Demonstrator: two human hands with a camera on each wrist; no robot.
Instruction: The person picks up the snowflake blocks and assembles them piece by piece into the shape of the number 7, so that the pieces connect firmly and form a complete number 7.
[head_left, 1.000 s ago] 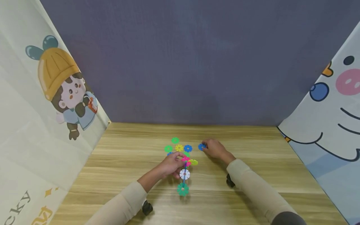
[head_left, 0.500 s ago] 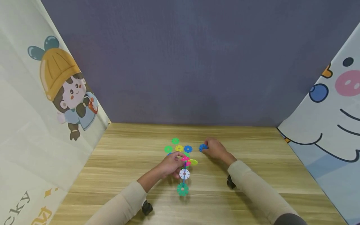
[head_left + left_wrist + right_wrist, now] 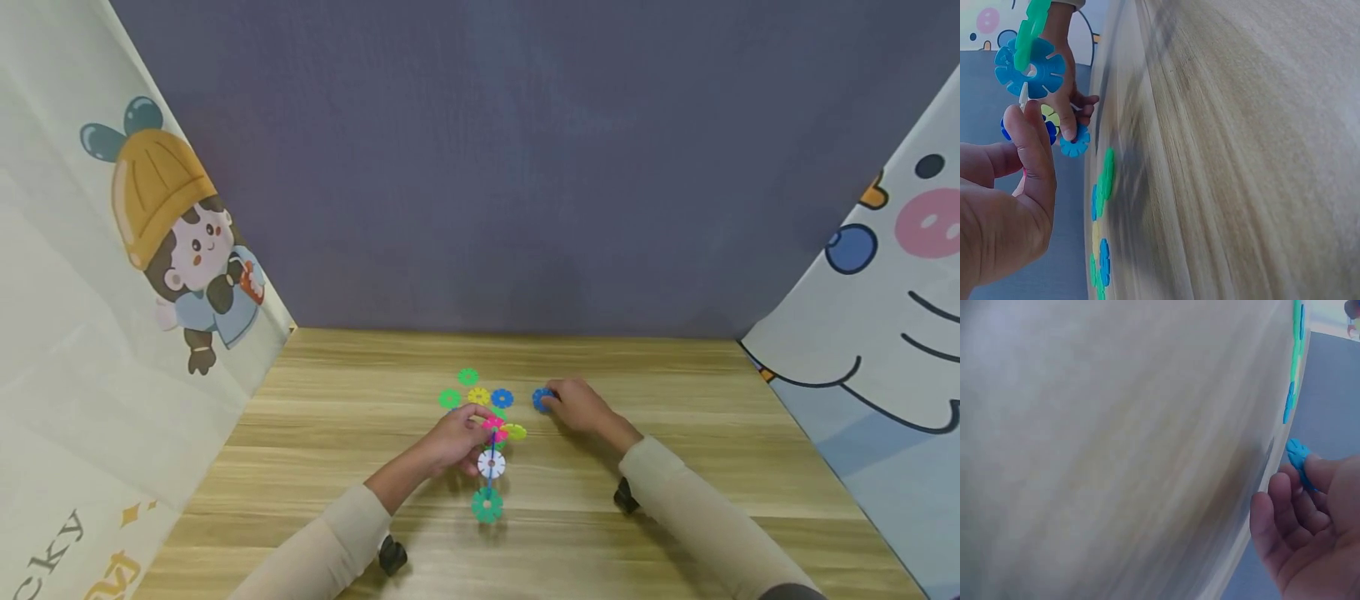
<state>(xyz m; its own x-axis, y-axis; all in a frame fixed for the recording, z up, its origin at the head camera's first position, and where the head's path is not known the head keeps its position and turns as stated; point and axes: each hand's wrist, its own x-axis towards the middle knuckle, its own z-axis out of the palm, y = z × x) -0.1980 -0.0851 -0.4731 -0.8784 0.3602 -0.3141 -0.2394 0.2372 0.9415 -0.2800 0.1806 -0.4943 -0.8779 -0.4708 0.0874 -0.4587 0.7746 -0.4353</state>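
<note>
My left hand (image 3: 453, 437) grips a joined piece of slotted plastic discs by its pink disc (image 3: 493, 428). From that piece a white disc (image 3: 491, 464) and a teal green disc (image 3: 487, 505) reach toward me, and a yellow disc (image 3: 515, 432) sticks out to the right. In the left wrist view a blue disc (image 3: 1030, 67) of the piece shows beyond the fingertips. Off to the right, my right hand (image 3: 580, 406) pinches a single blue disc (image 3: 542, 399) between thumb and fingers. The right wrist view shows this blue disc (image 3: 1297, 454) edge-on, beside the tabletop.
Loose discs lie behind my left hand: a green disc (image 3: 468, 377), another green disc (image 3: 449, 398), a yellow disc (image 3: 478, 396) and a blue disc (image 3: 502, 398). The wooden table (image 3: 675, 500) ends at a dark back wall (image 3: 517, 167), with printed sheets on both sides.
My right hand has shifted slightly right and toward me with its blue disc, which turns more of its face to the head view. The left hand stays nearly still.
</note>
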